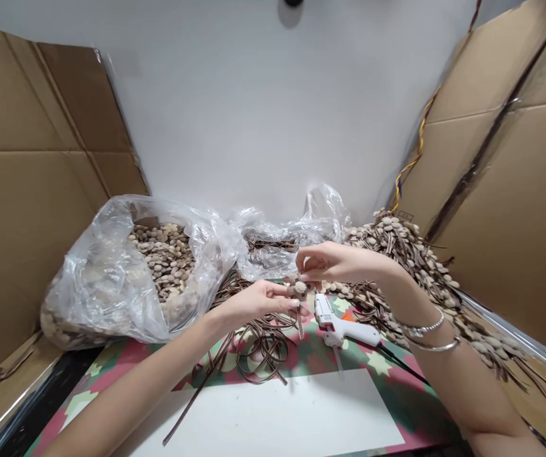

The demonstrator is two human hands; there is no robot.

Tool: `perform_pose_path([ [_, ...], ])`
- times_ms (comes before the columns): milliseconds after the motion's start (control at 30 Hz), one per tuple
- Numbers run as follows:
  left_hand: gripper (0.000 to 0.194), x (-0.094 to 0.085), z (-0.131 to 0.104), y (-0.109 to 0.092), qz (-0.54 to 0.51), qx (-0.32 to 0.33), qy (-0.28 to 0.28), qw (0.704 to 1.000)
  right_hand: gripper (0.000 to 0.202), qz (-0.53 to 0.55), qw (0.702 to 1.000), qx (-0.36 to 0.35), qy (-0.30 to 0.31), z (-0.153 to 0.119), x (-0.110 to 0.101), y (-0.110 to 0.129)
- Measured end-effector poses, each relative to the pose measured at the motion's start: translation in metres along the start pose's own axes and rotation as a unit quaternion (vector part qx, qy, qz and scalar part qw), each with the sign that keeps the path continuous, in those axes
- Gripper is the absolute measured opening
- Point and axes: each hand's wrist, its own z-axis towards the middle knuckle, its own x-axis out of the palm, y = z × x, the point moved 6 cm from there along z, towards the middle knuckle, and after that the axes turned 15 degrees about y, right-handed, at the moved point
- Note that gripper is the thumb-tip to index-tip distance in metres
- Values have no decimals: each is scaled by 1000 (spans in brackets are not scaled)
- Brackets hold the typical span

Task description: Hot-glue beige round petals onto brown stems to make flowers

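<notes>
Forearms [159, 365] angled inward; left hand [259, 301] pinching beige piece [300, 289], right hand [337, 261] arched.

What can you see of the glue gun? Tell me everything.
The glue gun is white, apparently plastic, with an orange part at its side. It lies on the patterned cover, front near the right hand, which doesn't hold it. Its handle points right, trailing a black cord. A pale rod sticks out behind.

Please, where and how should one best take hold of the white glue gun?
Grip the white glue gun by its handle, probably coming from the person's right: the handle sticks out to that side, with the cable leaving its end. The orange part beside the handle looks like the trigger.
</notes>
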Motion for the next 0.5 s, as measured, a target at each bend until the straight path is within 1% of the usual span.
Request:
perform_pose_path([
  [133, 33, 3, 0, 3, -5, -13, -32, 999, 3, -74, 997, -14, 0, 8, -4, 13],
  [300, 34, -3, -1, 17, -3, -60, -88, 994, 4, -99, 995, -25, -5, 12, -3, 11],
  [367, 31, -2, 0, 23, -23, -74, -87, 993, 4, -100, 995, -29, -9, 14, -4, 8],
  [500, 27, 6, 4, 31, -94, -100, -59, 989, 2, -100, 994, -33, -16, 13, -7, 5],
])
